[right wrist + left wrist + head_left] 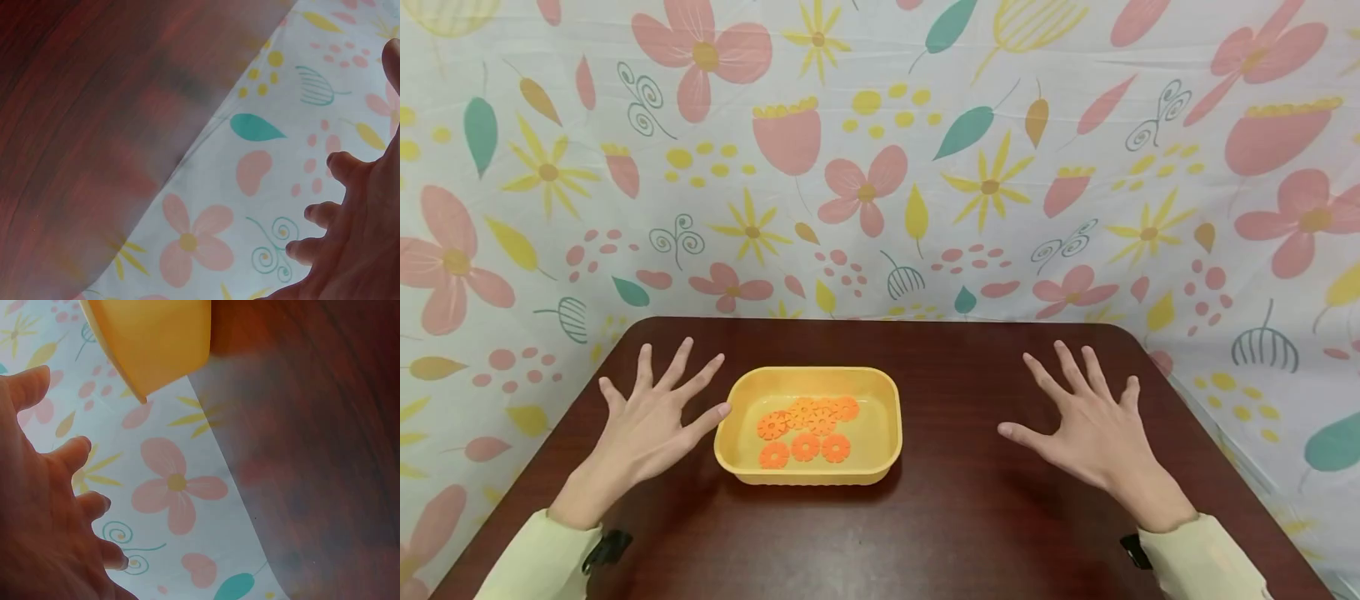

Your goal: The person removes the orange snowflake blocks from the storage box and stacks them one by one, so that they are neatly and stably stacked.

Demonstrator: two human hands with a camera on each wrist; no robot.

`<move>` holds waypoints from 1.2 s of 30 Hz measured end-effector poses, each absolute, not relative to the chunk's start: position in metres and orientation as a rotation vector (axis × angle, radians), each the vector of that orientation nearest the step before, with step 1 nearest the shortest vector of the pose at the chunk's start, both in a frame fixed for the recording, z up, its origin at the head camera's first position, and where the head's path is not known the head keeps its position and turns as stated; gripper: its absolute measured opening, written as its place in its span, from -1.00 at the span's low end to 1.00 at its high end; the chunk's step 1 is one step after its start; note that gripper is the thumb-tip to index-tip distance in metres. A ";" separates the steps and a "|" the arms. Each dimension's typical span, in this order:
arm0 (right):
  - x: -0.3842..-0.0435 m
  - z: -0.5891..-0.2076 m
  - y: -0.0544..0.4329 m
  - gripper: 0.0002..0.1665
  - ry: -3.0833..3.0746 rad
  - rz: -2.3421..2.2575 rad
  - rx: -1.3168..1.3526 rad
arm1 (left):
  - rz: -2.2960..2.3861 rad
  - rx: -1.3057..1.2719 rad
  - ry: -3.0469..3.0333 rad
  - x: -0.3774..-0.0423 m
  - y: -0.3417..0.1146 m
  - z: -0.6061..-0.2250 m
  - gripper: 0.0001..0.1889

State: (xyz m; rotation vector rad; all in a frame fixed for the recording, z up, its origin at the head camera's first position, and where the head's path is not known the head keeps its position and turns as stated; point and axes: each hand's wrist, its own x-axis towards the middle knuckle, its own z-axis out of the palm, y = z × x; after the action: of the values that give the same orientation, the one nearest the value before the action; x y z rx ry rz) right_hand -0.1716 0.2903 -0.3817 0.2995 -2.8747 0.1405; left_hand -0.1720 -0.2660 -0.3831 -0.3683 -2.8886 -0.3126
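A yellow rectangular tray (808,478) sits left of centre on the table, its wall (162,344) also showing at the top of the left wrist view. Several orange flower-shaped discs with center holes (806,447) lie inside it, some overlapping. My left hand (651,429) is spread with straight fingers beside the tray; its thumb tip appears at the tray's left rim, and I cannot tell whether it touches. Off to the right, well apart from the tray, my right hand (1090,429) has its fingers fanned out and holds nothing.
The dark brown table (955,533) has a glossy top with rounded back corners. Behind it and along both sides hangs a white cloth (865,108) printed with flowers and leaves. Each wrist wears a black strap under a pale sleeve (1206,558).
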 end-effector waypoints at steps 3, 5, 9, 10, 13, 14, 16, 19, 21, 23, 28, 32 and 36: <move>-0.169 -0.380 0.287 0.31 -2.862 0.128 0.316 | -0.318 -0.383 -2.873 -0.169 -0.265 -0.384 -0.22; -0.169 -0.380 0.284 0.32 -2.857 0.130 0.325 | -0.316 -0.393 -2.861 -0.167 -0.264 -0.386 -0.21; -0.168 -0.378 0.278 0.34 -2.857 0.159 0.353 | -0.312 -0.408 -2.834 -0.163 -0.263 -0.388 -0.17; -0.167 -0.378 0.276 0.34 -2.854 0.166 0.366 | -0.313 -0.410 -2.828 -0.162 -0.262 -0.389 -0.17; -0.166 -0.375 0.268 0.34 -2.846 0.199 0.402 | -0.324 -0.415 -2.817 -0.158 -0.260 -0.389 -0.14; -0.166 -0.374 0.265 0.34 -2.843 0.209 0.412 | -0.328 -0.418 -2.816 -0.157 -0.260 -0.389 -0.13; -0.165 -0.373 0.259 0.34 -2.842 0.230 0.433 | -0.340 -0.425 -2.813 -0.154 -0.258 -0.389 -0.12; -0.165 -0.372 0.248 0.34 -2.844 0.255 0.470 | -0.367 -0.433 -2.801 -0.151 -0.256 -0.391 -0.09; -0.166 -0.372 0.241 0.34 -2.842 0.268 0.500 | -0.404 -0.433 -2.794 -0.148 -0.254 -0.392 -0.07; -0.166 -0.372 0.234 0.34 -2.841 0.280 0.530 | -0.451 -0.433 -2.787 -0.146 -0.253 -0.393 -0.05; -0.166 -0.370 0.217 0.34 -2.832 0.309 0.599 | -0.579 -0.433 -2.775 -0.142 -0.249 -0.397 0.02; -0.166 -0.370 0.204 0.32 -2.833 0.314 0.655 | -0.681 -0.431 -2.761 -0.139 -0.248 -0.400 0.05; -0.167 -0.372 0.191 0.31 -2.819 0.300 0.725 | -0.738 -0.436 -2.727 -0.136 -0.248 -0.403 0.05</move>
State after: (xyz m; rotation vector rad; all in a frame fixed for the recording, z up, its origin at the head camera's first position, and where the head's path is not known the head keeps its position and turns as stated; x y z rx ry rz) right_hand -0.1673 0.1909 -0.3716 0.7254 -2.8188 0.3005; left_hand -0.1362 -0.2476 -0.4028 -0.4355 -2.7275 -0.7384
